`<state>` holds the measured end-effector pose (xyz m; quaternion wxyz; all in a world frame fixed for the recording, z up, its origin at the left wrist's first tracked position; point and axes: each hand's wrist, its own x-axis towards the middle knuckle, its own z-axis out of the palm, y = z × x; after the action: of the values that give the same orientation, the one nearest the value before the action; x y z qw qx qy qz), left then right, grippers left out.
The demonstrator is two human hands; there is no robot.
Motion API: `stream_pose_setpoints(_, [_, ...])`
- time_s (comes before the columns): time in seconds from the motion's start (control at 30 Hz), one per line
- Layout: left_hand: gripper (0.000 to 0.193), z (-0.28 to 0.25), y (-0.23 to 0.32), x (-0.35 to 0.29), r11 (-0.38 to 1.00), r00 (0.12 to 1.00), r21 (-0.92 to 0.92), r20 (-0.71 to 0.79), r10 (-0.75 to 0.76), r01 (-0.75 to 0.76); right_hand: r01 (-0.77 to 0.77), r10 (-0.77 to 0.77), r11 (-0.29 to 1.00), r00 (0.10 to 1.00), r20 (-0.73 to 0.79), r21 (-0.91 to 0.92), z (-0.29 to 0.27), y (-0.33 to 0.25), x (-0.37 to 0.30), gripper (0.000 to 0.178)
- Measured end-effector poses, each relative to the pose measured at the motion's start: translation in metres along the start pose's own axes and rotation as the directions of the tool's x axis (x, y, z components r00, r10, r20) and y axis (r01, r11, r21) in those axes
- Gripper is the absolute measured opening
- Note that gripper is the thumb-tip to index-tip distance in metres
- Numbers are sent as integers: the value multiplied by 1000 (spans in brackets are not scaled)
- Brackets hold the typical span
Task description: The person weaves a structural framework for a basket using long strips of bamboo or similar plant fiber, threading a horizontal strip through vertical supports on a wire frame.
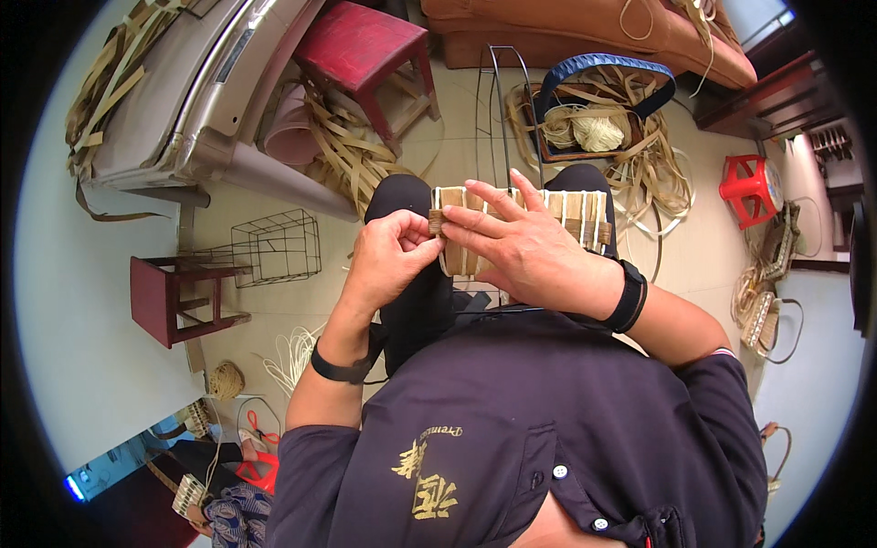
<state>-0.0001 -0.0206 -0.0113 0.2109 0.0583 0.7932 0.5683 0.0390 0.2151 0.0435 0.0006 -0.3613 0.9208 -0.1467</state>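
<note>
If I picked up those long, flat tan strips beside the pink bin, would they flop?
The long, flat tan strips would probably flop, since some curve. Each looks thin, so may feel light. Heaped and crossing, they might tangle.

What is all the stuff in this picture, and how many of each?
Woven piece: one, tan with white cords, over the knees
Wooden stool: one, red, upper left
Square stool: one, maroon, left
Plastic stool: at least one, red, right
Bucket: one, pink, upper left
Sofa: one, orange-brown, top
Basket: one, blue-rimmed, upper right
Cord balls: several, cream to tan, basket and lower left
Flat strips: many, tan, mostly upper left and around basket
Wristbands: two, black, one per arm
Co-worker: one, blue-patterned clothing, lower left
Left hand: one, bare, pinching woven piece's left end
Right hand: one, bare, spread across it
</note>
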Motion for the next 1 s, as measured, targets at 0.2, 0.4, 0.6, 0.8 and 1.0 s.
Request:
stream_pose_setpoints(0.2, [15,10,12,-9,977,987,211,-143,72,-40,-8,9,1000,1000,3,-25,1,-1,6,65])
stream_pose_setpoints(0.4, [11,15,18,-12,891,955,426,-166,247,-156,-7,6,999,1000,-24,-51,6,0,7,60])
stream_pose_setpoints(0.6, [8,13,-16,1,872,852,168,-192,486,-460,-10,10,999,1000,1,-36,1,-2,7,58])
stream_pose_setpoints(0.8, [8,25,-7,-9,973,961,-131,-226,159,-192,-19,19,999,1000,21,-33,1,-4,5,58])
stream_pose_setpoints(1.0, [32,20,4,-11,983,989,-158,-128,76,-96,-14,15,999,999,31,-33,0,-3,5,60])
